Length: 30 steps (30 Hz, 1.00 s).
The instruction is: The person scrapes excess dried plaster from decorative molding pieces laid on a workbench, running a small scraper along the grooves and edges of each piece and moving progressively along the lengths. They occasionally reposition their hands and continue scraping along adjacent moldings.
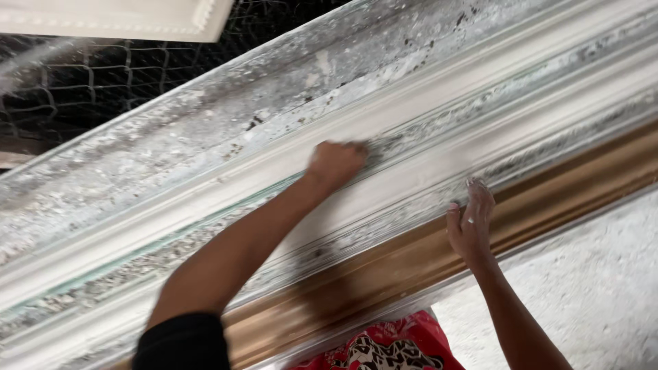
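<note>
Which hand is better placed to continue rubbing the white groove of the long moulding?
Probably the left hand: its closed fist presses in the white groove of the moulding. The right hand rests lower, on the brown strip.

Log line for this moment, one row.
left hand: fisted, pressing on white moulding | right hand: open, fingers on gold band | wire mesh behind

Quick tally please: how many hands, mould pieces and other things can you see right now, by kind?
Hands on the long mould: 2, left hand and right hand
Long plaster-crusted mould with brown edge band: 1
White moulded piece, top left: 1
Wire mesh: 1
Red patterned cloth: 1
Total: 6
</note>
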Tool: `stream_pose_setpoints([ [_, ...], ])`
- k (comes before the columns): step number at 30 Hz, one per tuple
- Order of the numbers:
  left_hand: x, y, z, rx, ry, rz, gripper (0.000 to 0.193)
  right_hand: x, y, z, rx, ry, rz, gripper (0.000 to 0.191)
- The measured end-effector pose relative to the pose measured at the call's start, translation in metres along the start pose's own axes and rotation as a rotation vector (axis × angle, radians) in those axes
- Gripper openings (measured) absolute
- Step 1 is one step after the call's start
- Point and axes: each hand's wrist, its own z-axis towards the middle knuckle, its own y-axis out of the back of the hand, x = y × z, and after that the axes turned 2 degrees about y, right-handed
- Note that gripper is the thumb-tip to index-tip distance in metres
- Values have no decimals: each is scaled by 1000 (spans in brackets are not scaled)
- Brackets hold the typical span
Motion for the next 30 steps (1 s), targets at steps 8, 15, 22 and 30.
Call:
stream_pose_setpoints([
  [8, -71, 40, 181, 147, 80, -12, 18, -50, 9, 42, 74, 101, 72, 51],
  [15, 5, 81, -44, 62, 443, -330, 43, -32, 12, 53, 140, 62, -5, 52],
  [22, 40, 31, -201, 105, 662, -466, 38, -38, 5, 51, 180, 68, -90, 53],
  [30, 56, -55, -213, 18, 595, -267, 43, -37, 2, 48, 149, 80, -136, 53],
])
